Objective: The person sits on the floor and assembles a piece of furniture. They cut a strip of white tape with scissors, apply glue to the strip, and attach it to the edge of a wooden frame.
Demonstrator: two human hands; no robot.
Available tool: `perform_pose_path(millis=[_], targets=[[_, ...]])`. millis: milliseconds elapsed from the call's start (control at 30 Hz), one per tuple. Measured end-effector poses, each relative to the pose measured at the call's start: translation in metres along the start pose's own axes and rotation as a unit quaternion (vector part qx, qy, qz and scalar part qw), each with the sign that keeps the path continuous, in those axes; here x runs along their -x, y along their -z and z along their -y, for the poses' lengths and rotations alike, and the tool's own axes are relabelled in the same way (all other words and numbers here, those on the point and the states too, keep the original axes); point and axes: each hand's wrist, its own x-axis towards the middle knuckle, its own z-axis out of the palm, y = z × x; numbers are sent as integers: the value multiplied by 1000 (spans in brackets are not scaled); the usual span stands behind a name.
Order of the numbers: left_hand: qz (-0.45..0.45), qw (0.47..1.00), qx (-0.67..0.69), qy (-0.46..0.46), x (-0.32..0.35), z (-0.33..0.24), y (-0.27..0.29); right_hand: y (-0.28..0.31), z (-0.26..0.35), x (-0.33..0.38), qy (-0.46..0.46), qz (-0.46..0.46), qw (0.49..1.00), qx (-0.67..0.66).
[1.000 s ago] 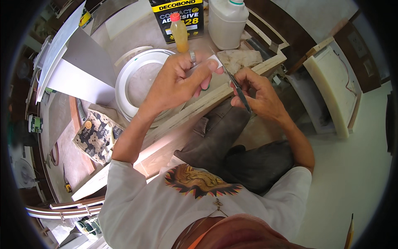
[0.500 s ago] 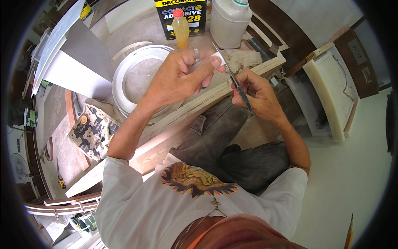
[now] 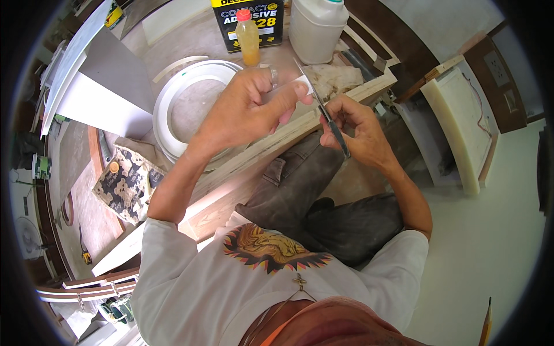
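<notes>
From where I stand, the left hand (image 3: 242, 112) has a small white piece (image 3: 307, 83) pinched between thumb and fingers, its free edge poking out on the right. The right hand (image 3: 363, 132) is closed around the dark handle of a slim bladed tool (image 3: 332, 124) (knife or scissors, I can't tell from its edge). What counts is how the two meet: the tool's long axis slants from near right to far left, and its blade runs along the piece's right edge, perhaps touching, though I can't be sure. The piece's own long axis is hidden by the grip. It lies far and left of the right hand, so the left is the nearer. Left of the hands sits a white ring (image 3: 162, 115); beyond them stands a red-capped bottle (image 3: 249, 40).
</notes>
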Motion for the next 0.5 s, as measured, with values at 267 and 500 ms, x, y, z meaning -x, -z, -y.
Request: perform_pose_path(millis=[267, 500], targets=[[-2, 1000, -14, -7, 0, 0, 0, 0, -1, 0, -16, -3, 1000, 3], [-5, 1000, -12, -8, 1, -2, 0, -1, -2, 0, -11, -9, 1000, -2]])
